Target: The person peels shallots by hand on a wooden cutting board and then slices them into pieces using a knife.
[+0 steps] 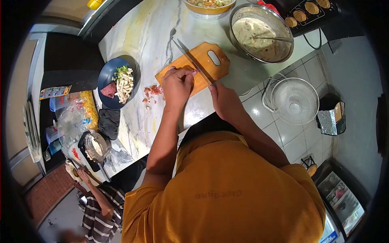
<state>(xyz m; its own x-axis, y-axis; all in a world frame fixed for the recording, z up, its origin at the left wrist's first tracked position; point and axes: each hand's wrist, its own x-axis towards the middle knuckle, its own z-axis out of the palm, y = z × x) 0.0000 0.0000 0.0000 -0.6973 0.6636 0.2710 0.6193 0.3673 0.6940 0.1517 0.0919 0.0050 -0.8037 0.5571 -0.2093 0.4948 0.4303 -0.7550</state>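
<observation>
My right hand (224,101) is closed around the handle of a kitchen knife (190,58), whose long blade slants across a wooden cutting board (219,75). On the board's near-left part, my left hand (177,86) is bent with its fingers drawn together. A small purple-pink piece of shallot (194,73) shows at its fingertips, close beside the blade; the rest is hidden under the fingers. Reddish papery skins (153,90) lie scattered on the marble counter, left of my left wrist.
A dark plate (106,73) holds pale strips, chopped greens and pink meat. A metal bowl (263,56) of creamy mixture with a spoon stands at the right, beside a stove (308,14). Another bowl (210,11) sits at the back. A person in a striped shirt (101,214) works lower left.
</observation>
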